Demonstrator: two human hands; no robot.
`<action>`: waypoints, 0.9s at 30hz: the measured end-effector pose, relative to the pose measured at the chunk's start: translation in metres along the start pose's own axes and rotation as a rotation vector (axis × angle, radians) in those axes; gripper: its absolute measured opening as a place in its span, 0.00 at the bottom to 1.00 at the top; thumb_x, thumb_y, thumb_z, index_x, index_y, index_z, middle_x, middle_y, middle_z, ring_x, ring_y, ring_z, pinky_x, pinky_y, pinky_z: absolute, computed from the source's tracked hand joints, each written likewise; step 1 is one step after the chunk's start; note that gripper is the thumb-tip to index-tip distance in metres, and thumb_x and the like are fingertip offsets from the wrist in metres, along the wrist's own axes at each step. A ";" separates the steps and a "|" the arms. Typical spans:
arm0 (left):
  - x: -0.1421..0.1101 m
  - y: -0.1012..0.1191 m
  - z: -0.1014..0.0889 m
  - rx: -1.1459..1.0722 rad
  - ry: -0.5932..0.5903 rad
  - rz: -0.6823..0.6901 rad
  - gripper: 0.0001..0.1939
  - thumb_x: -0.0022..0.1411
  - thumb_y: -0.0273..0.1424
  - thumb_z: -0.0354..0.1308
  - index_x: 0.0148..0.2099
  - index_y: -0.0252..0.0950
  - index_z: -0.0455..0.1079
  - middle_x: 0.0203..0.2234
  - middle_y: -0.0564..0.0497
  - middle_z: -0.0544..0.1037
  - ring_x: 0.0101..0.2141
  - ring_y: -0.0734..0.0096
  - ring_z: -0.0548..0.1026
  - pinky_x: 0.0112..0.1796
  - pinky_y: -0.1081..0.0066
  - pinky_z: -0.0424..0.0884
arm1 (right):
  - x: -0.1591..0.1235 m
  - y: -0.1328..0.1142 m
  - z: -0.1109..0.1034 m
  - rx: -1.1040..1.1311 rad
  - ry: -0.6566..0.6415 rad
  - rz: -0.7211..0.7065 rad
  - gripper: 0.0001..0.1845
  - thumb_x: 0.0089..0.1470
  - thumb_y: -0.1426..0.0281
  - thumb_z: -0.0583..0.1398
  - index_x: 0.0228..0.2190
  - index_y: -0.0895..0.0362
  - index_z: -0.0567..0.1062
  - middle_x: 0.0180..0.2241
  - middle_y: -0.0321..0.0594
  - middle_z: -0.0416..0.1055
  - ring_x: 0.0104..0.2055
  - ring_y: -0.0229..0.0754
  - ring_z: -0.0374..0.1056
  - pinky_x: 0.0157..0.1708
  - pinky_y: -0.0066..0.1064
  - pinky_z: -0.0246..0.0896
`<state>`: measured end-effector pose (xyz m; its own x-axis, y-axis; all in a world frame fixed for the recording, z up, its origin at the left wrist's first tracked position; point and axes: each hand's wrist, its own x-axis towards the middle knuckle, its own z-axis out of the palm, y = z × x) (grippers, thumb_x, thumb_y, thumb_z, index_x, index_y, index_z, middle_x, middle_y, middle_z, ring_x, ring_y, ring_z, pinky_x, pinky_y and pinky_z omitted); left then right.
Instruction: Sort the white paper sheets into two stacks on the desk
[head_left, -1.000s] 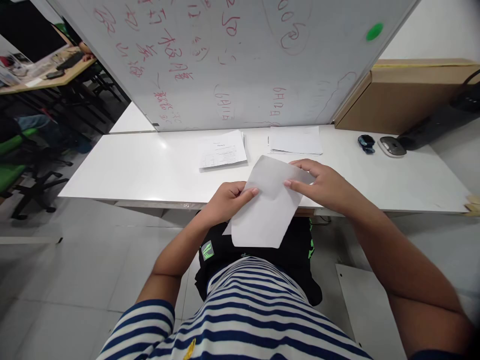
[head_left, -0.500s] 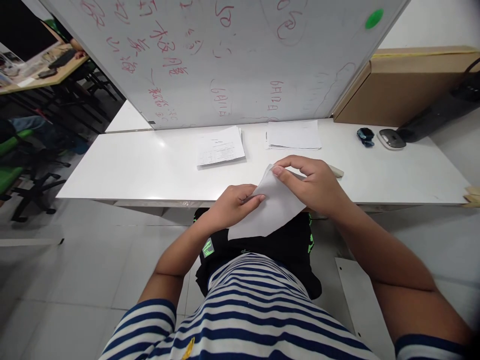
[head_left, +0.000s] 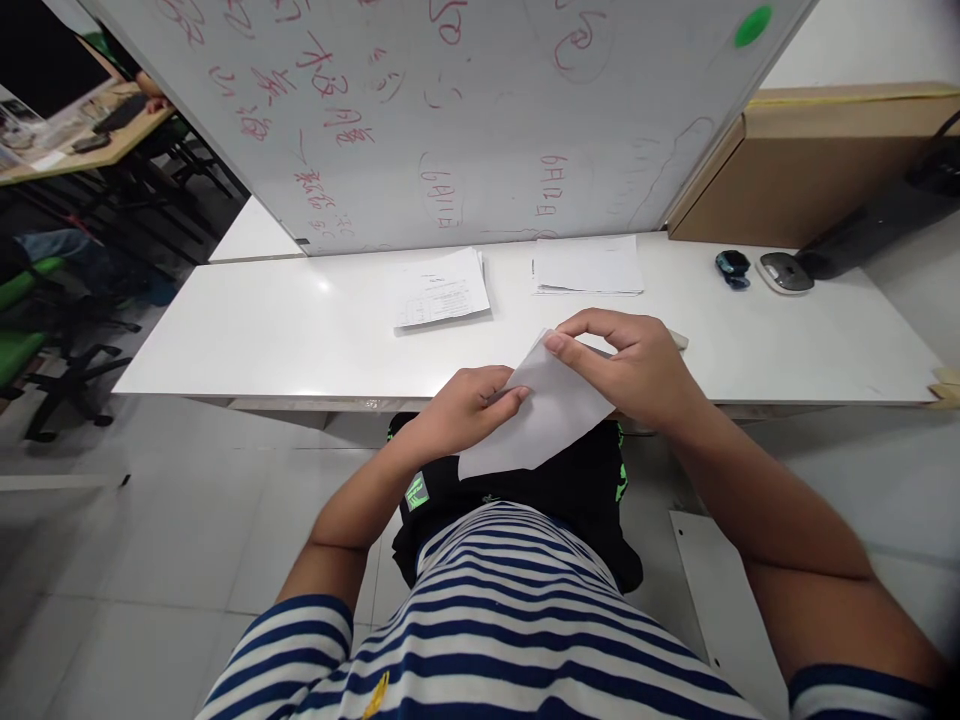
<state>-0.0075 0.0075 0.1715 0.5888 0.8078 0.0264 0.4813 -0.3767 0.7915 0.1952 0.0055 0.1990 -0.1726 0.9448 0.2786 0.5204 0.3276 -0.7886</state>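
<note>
A sheet of white paper [head_left: 536, 425] is held over my lap, in front of the desk's near edge. My left hand [head_left: 472, 408] is closed on its left edge, with the thumb lying on top. My right hand [head_left: 626, 365] pinches the paper's upper corner between thumb and forefinger. Part of the sheet passes under the right hand, so that side is hidden. Behind the right hand, the end of a pale object [head_left: 679, 341] shows; I cannot tell what it is.
On the white desk [head_left: 285, 340] lie a stack of printed sheets [head_left: 446, 290] and a second paper stack [head_left: 589, 265]. A dark watch [head_left: 733, 268], a computer mouse [head_left: 784, 272] and a cardboard box [head_left: 750, 190] are at the right. A whiteboard [head_left: 495, 130] stands along the back.
My right hand has moved left from the paper's right side to its upper corner, and the sheet has turned and bent. Over the last half second the hands have hardly moved.
</note>
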 end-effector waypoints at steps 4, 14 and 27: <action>0.000 -0.001 0.000 -0.001 -0.006 0.004 0.16 0.67 0.38 0.47 0.33 0.36 0.70 0.27 0.51 0.74 0.30 0.71 0.71 0.31 0.73 0.66 | 0.000 -0.001 0.000 0.009 0.023 -0.007 0.13 0.57 0.58 0.59 0.29 0.52 0.78 0.33 0.38 0.77 0.37 0.45 0.72 0.39 0.37 0.66; 0.000 -0.001 0.001 -0.011 -0.010 0.004 0.17 0.67 0.40 0.46 0.33 0.36 0.70 0.26 0.51 0.73 0.29 0.71 0.71 0.30 0.73 0.66 | 0.000 0.001 0.003 0.033 0.045 0.000 0.13 0.56 0.58 0.60 0.28 0.52 0.78 0.31 0.38 0.77 0.36 0.44 0.72 0.39 0.37 0.66; -0.001 -0.002 0.002 -0.081 -0.025 -0.050 0.18 0.67 0.42 0.47 0.32 0.36 0.69 0.27 0.51 0.73 0.29 0.71 0.70 0.30 0.72 0.66 | 0.002 0.004 0.009 0.016 0.060 -0.009 0.12 0.57 0.59 0.59 0.29 0.51 0.78 0.32 0.37 0.77 0.37 0.45 0.72 0.40 0.39 0.67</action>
<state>-0.0081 0.0068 0.1689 0.5815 0.8130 -0.0288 0.4570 -0.2972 0.8384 0.1897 0.0090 0.1917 -0.1264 0.9395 0.3183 0.5058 0.3371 -0.7940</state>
